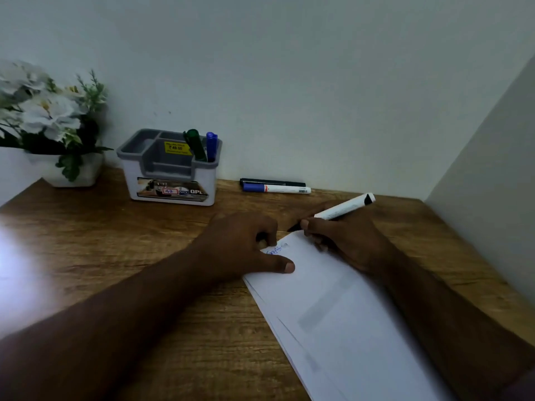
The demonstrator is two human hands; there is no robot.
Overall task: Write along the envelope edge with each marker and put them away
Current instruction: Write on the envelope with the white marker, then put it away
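A white envelope (341, 308) lies slanted on the wooden desk, with blue scribbles near its far left edge. My left hand (246, 244) presses on that edge, thumb flat on the paper, its curled fingers seeming to pinch a small dark object. My right hand (341, 235) grips a white marker (344, 206) with a black end, its dark tip touching the envelope's far corner. A grey and white organizer (170, 169) at the back holds a green marker (196, 144) and a blue marker (212, 146). Against the wall lie a black marker (272, 183) and a blue-capped white marker (276, 189).
A white pot of white artificial flowers (52, 123) stands at the back left. A wall runs behind the desk (115, 256), and a side panel (492, 169) closes it on the right.
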